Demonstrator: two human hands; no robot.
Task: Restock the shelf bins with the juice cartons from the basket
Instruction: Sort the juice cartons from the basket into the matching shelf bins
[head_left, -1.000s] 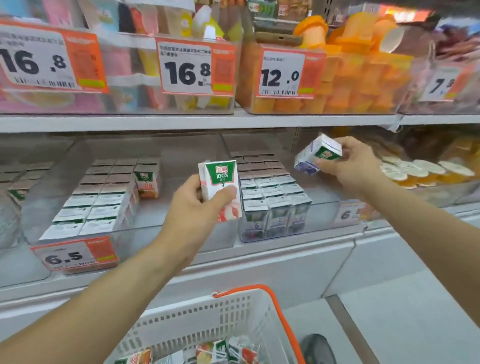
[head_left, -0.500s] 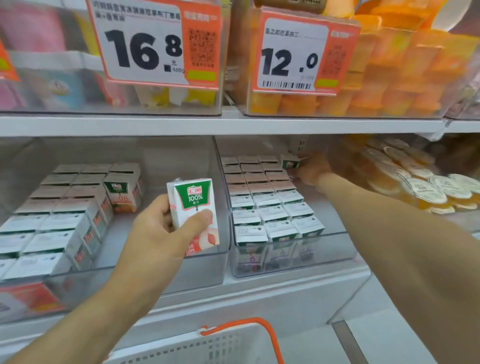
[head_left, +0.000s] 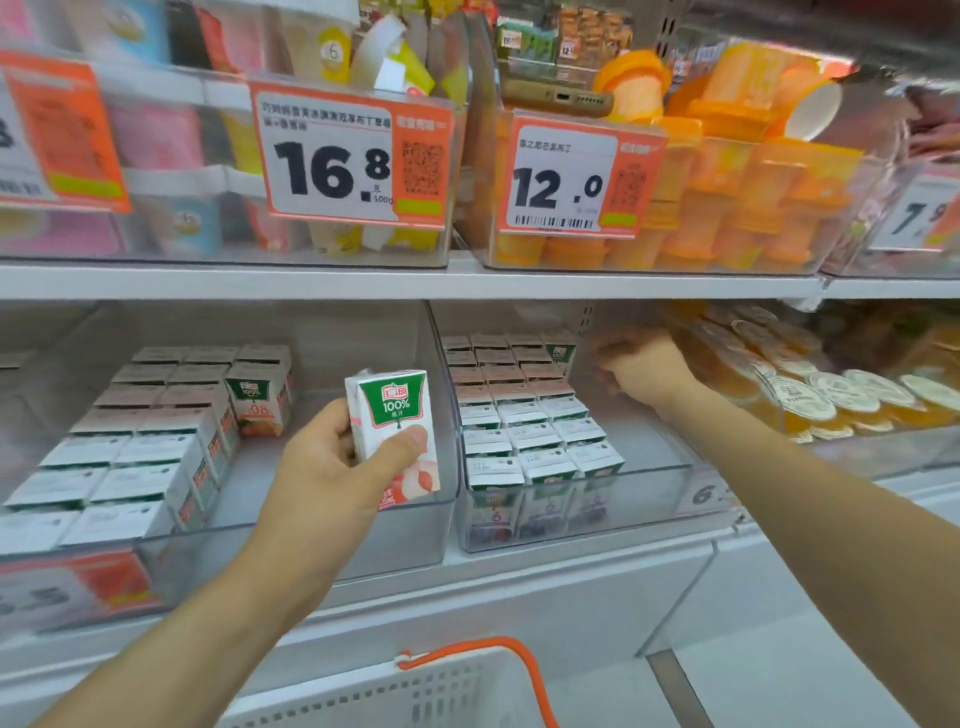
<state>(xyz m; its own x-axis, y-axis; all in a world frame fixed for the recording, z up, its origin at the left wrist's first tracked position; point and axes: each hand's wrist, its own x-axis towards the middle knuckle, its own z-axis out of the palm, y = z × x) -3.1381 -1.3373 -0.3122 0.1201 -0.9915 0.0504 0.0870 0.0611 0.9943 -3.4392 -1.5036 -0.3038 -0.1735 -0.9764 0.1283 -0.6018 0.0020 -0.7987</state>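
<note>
**Restocking under way, both bins part filled**

The left hand has its grip closed around an upright peach juice carton, held in front of the gap between the two clear bins and not yet shelved. The right hand reaches deep into the right bin, beside a green-topped carton at the back of the rows; whether its grip is closed on that carton or has let go cannot be told through the blur.

The right bin holds three neat rows of cartons with bare floor along its right side. The left bin is filled at its left, bare at its right. The basket shows only its rim and orange handle, so what remains inside is hidden. By my reading, at least the held carton is left to place.
</note>
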